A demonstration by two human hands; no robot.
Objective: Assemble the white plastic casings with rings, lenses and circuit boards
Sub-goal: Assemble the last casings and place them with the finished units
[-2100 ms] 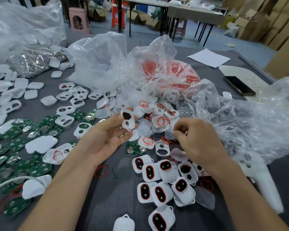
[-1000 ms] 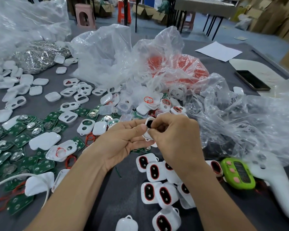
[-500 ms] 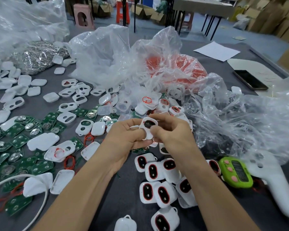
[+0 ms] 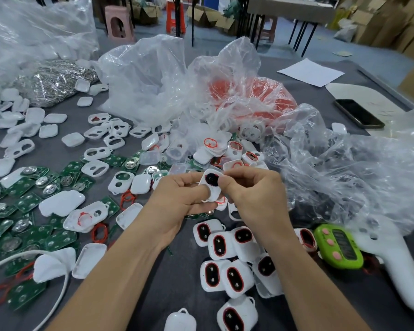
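Both hands meet above the middle of the table around one white plastic casing (image 4: pixel 212 187) with a dark oval opening. My left hand (image 4: pixel 177 201) grips its lower left side with thumb on top. My right hand (image 4: pixel 251 194) pinches its upper right edge with curled fingers. Finished casings with red rings (image 4: pixel 227 263) lie in a cluster below my hands. Green circuit boards (image 4: pixel 29 206) cover the left of the table. Loose red rings (image 4: pixel 99 232) lie near my left wrist. Empty white casings (image 4: pixel 95 168) are scattered at upper left.
Crumpled clear plastic bags (image 4: pixel 153 80) rise behind the parts; one holds red rings (image 4: pixel 253 96). Another bag (image 4: pixel 356 168) spreads at right. A green timer (image 4: pixel 338 246), a white controller (image 4: pixel 397 263), a phone (image 4: pixel 359 113), paper (image 4: pixel 311 71) and a bag of metal parts (image 4: pixel 55 82) lie around.
My right hand came from the pile at right to the casing in my left hand. Both hands now hold it slightly higher, turning it between the fingers.
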